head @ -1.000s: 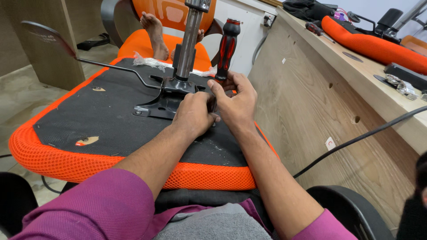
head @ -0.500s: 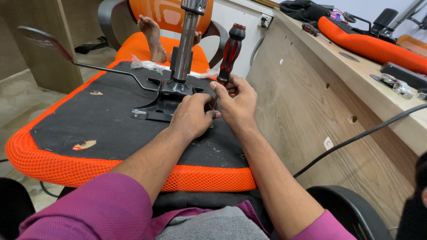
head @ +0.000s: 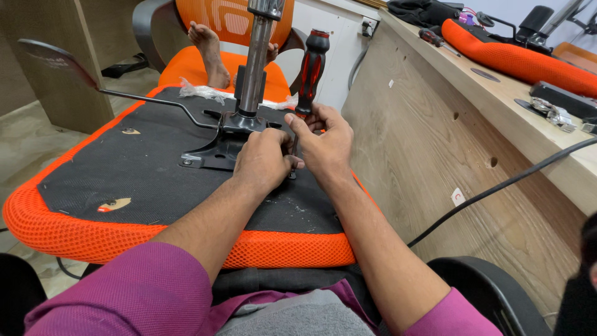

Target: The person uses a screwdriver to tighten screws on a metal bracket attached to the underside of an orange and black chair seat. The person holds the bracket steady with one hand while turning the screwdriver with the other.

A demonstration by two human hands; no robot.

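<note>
An upturned orange chair seat (head: 155, 239) with a black underside lies across my lap. A black metal mechanism plate (head: 214, 149) with a steel gas column (head: 255, 56) and a long lever (head: 124, 96) is mounted on it. My left hand (head: 264, 158) rests on the plate's right edge, fingers curled at the screw point. My right hand (head: 323, 146) grips the lower part of a red and black screwdriver (head: 311, 65), held upright with its tip hidden between both hands.
A wooden desk side panel (head: 448, 155) stands close on the right, with a black cable (head: 497, 186) across it. Another orange cushion (head: 516, 59) and small hardware lie on the desk top. A person's bare foot (head: 208, 53) rests on an orange chair behind.
The screwdriver handle has tilted slightly more upright. Both hands stay at the same spot on the plate.
</note>
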